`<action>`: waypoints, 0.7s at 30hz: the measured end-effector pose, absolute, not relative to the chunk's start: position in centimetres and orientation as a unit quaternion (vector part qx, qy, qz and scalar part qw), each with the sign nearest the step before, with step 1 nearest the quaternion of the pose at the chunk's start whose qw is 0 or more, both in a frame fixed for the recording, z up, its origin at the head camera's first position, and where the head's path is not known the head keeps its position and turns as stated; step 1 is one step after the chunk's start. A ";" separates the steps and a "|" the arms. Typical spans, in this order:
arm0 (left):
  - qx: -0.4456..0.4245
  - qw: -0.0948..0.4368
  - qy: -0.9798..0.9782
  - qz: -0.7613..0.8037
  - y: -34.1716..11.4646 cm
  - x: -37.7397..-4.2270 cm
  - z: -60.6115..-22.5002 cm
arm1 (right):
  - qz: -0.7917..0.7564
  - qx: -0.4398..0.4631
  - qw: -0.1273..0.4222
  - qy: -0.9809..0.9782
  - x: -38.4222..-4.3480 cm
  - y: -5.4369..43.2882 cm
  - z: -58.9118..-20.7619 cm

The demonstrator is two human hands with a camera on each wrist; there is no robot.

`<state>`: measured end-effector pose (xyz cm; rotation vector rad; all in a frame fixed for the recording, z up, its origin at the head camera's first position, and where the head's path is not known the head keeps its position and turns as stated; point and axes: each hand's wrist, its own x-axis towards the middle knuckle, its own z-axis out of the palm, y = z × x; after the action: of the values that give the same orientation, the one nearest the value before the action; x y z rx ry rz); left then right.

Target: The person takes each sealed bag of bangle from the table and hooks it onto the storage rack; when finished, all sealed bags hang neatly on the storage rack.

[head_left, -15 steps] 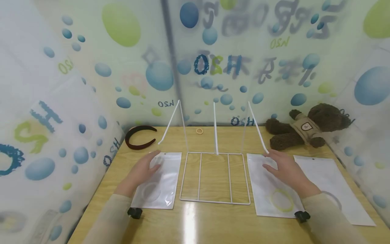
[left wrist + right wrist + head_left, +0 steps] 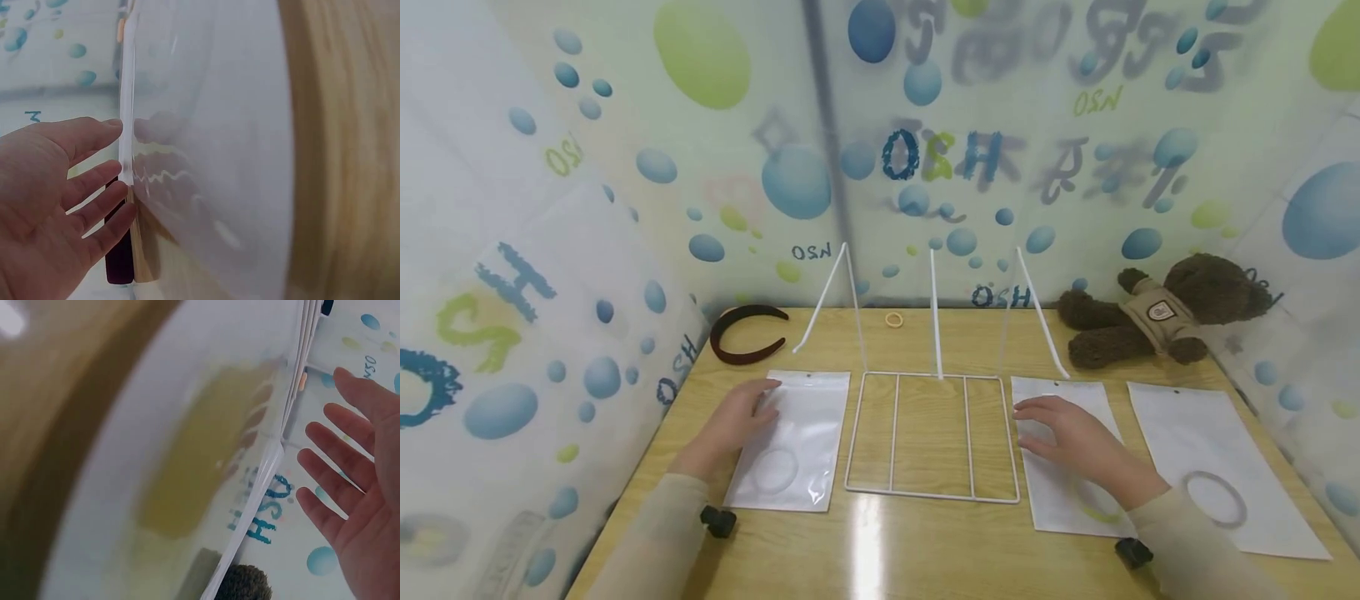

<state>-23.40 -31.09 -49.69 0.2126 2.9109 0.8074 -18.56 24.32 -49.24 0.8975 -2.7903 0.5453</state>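
Pouches [image 2: 816,425] number three in the head view: one at nine o'clock of the single rack [image 2: 936,317], two at three o'clock. The left hand [image 2: 732,423] points toward one o'clock by the first's ten o'clock edge; the right hand [image 2: 1075,437], angled toward ten, hangs over the nearer of the other two. One headband [image 2: 716,335] lies at ten, one bear [image 2: 1161,317] at two. Left wrist view: fingers spread, holding nothing; contact unclear. Right wrist view: fingers fanned wide, holding nothing, apart from the pouch.

Glare streaks the table [image 2: 940,550]; wrist close-ups blur.
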 end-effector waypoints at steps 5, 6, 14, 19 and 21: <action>0.079 0.049 0.961 0.261 -31.7 -23.7 -49.8 | 0.191 0.336 0.070 -0.919 -17.9 23.8 -49.3; 0.082 0.048 0.962 0.257 -31.8 -23.7 -49.8 | 0.193 0.343 0.067 -0.917 -17.8 23.7 -49.3; 0.079 0.048 0.964 0.248 -32.2 -24.5 -49.7 | 0.170 0.383 0.071 -0.905 -17.7 23.5 -49.4; 0.073 0.053 0.967 0.238 -32.6 -25.0 -49.9 | 0.142 0.383 0.067 -0.910 -17.6 23.5 -49.5; 0.066 0.056 0.968 0.237 -32.6 -25.2 -50.0 | 0.134 0.380 0.066 -0.913 -17.5 23.5 -49.5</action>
<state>-25.17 -32.61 -50.01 0.2002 2.9364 0.7180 -17.50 23.48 -49.46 1.1475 -2.7532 0.4056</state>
